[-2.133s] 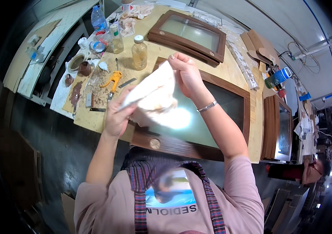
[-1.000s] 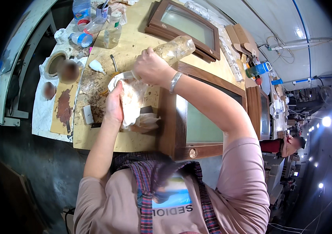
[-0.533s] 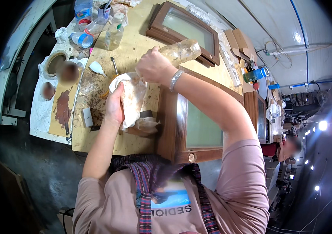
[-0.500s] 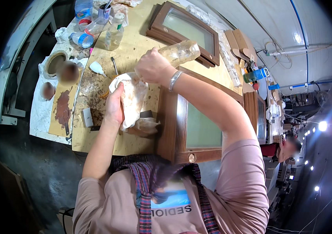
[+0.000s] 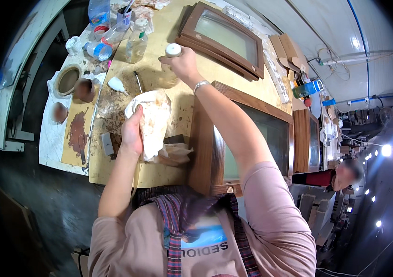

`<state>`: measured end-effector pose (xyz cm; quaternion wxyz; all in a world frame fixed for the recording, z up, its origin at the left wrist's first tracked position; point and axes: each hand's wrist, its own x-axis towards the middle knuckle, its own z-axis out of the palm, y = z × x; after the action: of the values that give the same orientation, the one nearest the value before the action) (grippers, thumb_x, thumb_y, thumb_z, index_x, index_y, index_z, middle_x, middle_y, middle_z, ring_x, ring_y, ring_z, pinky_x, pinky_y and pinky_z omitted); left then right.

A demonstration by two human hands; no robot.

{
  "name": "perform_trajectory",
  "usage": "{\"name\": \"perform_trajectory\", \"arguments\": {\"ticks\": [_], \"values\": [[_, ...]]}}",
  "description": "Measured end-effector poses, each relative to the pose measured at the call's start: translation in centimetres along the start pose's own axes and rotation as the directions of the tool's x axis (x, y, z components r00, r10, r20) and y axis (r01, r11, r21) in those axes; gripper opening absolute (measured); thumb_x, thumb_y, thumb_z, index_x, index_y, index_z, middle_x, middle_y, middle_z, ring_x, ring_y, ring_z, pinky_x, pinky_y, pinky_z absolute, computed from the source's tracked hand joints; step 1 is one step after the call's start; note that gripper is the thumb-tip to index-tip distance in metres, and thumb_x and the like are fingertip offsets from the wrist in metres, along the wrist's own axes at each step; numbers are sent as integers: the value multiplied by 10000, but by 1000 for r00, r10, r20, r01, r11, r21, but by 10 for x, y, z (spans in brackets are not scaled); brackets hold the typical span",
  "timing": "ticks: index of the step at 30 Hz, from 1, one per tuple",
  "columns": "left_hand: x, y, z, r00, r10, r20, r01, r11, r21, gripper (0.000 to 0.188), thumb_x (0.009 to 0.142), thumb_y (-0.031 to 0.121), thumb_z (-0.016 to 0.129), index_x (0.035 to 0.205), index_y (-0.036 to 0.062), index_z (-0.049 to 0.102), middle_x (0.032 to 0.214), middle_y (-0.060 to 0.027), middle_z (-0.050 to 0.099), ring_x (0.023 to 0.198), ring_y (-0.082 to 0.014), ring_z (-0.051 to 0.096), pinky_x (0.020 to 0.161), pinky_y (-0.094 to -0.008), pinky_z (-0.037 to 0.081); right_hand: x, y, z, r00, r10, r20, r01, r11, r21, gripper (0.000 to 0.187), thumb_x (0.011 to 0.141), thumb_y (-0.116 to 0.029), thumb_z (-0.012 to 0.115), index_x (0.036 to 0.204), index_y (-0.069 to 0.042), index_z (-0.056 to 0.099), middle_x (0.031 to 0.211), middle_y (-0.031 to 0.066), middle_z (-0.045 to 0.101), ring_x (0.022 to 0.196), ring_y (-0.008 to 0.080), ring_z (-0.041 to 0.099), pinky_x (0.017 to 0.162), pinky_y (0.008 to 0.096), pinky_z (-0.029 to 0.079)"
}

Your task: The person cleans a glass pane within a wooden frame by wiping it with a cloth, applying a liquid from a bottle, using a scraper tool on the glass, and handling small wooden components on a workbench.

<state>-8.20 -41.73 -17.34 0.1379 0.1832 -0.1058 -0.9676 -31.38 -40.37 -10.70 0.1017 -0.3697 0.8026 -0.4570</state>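
Table (image 5: 166,27): yellowish top, brown-stained toward the left. Far right: brown-framed glass panels (image 5: 222,41), stacked; to their right, a long whitish strip (image 5: 276,71). Near right: brown-framed glass panel (image 5: 275,134), lying flat. Far left: clear bottle (image 5: 136,47), upright, pale cap; blue-labelled bottle (image 5: 99,15), upright; plastic bottle piece (image 5: 98,51), blue-ringed, on its side. Middle left: small white nozzled container (image 5: 117,85); thin tool (image 5: 138,81) just beside it. Near left: pale block (image 5: 107,144); crumpled cloth (image 5: 175,154). Left edge: white sheet (image 5: 51,143).

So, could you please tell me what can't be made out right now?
Head view: left hand, fingers mostly hidden behind the white cloth.
Head view: capped bottle in the right hand, its body blurred.
Head view: what the round brown shape is, too blurred.
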Motion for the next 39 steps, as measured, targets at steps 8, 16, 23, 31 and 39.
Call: {"name": "perform_trajectory", "arguments": {"ticks": [8, 16, 23, 31, 39], "values": [[2, -12, 21, 997, -37, 62, 21, 970, 244, 426, 1042, 259, 442, 1350, -31, 496, 1295, -185, 613, 1147, -296, 632, 990, -412, 512, -10, 20, -85, 996, 72, 55, -54, 962, -269, 713, 740, -315, 831, 1303, 36, 570, 1252, 220, 636, 1184, 312, 599, 1031, 370, 450], [-19, -84, 117, 572, -446, 688, -741, 79, 667, 581, 830, -43, 556, 1401, 52, 502, 1391, -140, 550, 1323, -232, 494, 1143, -476, 317, -181, 132, -344, 818, 212, -534, -567, 454, -687, 714, 824, -512, 695, 1280, 27, 593, 1181, 235, 664, 1140, 376, 614, 1001, 406, 465], [49, -100, 140, 696, -403, 594, -661, -682, 312, 478, 899, 10, 460, 1369, 66, 529, 1468, -110, 494, 1406, -205, 407, 1194, -539, 198, -332, 161, -398, 651, 509, -563, -759, 458, -463, 587, 849, -493, 680, 936, 88, 680, 862, 239, 695, 891, 339, 688, 799, 403, 506], [60, -113, 153, 674, -382, 633, -616, -763, 196, 492, 948, 345, 571, 1355, 70, 539, 1456, -97, 505, 1382, -202, 433, 1191, -539, 213, -365, 197, -413, 604, 574, -553, -774, 588, -235, 626, 780, -549, 728, 856, 71, 694, 729, 217, 672, 718, 309, 671, 695, 403, 491], [1, -200, 166, 446, -707, 549, -841, -541, -13, 530, 883, 83, 537, 1407, 56, 463, 1538, -127, 395, 1410, -250, 394, 1165, -589, 206, -362, 182, -403, 544, 568, -617, -815, 534, -226, 624, 778, -545, 713, 881, 70, 687, 778, 265, 679, 818, 400, 680, 755, 468, 496]]}}
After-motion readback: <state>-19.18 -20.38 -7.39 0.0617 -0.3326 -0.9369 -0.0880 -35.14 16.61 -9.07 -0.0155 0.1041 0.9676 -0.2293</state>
